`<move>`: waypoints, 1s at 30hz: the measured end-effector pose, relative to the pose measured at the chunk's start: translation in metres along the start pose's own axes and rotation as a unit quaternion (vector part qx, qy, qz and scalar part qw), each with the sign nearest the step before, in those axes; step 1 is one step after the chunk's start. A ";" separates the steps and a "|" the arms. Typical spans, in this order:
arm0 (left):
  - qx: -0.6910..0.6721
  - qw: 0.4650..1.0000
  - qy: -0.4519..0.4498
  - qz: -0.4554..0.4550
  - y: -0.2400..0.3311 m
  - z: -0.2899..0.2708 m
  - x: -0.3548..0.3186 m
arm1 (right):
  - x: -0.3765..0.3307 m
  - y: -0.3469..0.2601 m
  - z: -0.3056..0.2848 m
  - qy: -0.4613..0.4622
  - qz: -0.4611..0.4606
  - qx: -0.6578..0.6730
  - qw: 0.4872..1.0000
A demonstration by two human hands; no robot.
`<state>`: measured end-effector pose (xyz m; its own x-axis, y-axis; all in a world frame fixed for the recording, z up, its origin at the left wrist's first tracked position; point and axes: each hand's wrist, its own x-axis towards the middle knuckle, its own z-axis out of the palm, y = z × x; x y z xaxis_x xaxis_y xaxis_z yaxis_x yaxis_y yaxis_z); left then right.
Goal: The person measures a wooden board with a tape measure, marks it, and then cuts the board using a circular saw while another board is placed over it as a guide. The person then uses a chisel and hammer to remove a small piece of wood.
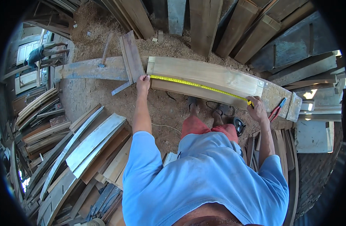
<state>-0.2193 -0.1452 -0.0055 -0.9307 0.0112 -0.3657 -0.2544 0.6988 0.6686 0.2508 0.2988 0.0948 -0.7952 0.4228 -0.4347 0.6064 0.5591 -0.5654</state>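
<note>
A yellow tape measure (195, 84) is drawn out along the near edge of a long, pale wooden piece (206, 71). My left hand (143, 83) pinches the tape's end at the left end of the wood. Toward the right end, my right hand (258, 109) is closed around the tape's case, of which only a little yellow shows. The wood rests on a long, worn plank bench (280, 98). Pliers (277, 110) with red handles lie on that bench, just right of my right hand. Left of my left hand, a reddish-brown board (132, 56) lies across the bench.
A hammer (104, 56) rests on the bench's left part (92, 69). Stacked boards (95, 143) fill the lower left; large timbers (205, 26) stand beyond the bench. Sawdust (92, 24) covers the ground. A dark power tool (239, 125) is by my feet. Another person (36, 55) bends far left.
</note>
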 end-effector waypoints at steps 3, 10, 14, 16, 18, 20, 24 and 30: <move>0.026 1.000 0.016 0.009 0.012 0.026 0.002 | 0.013 -0.009 0.010 0.011 0.019 -0.007 1.000; 0.178 0.967 0.074 0.169 -0.037 0.010 0.013 | 0.015 0.023 -0.005 0.021 0.024 0.006 0.999; 0.104 0.984 0.052 0.138 -0.018 0.050 -0.006 | -0.014 0.091 -0.020 0.072 0.074 -0.017 0.994; 0.066 0.988 0.048 0.128 -0.002 0.071 -0.021 | -0.030 0.126 -0.022 0.110 0.084 -0.008 0.990; 0.080 0.989 0.063 0.103 -0.014 0.056 -0.017 | -0.026 0.127 -0.030 0.105 0.067 -0.010 0.992; 0.111 0.989 0.064 0.079 -0.020 0.048 -0.014 | -0.021 0.126 -0.036 0.095 0.060 0.001 0.994; 0.227 0.960 0.117 0.110 -0.019 0.053 -0.018 | -0.017 0.129 -0.037 0.076 0.071 -0.006 0.995; 0.350 0.930 0.082 0.080 0.003 0.064 -0.027 | -0.020 0.137 -0.037 0.078 0.080 -0.013 0.994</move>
<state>-0.1780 -0.0977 -0.0350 -0.9839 0.0860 -0.1566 0.0709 0.9925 0.0993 0.3491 0.3932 0.0519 -0.6811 0.6120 -0.4021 0.7261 0.4939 -0.4784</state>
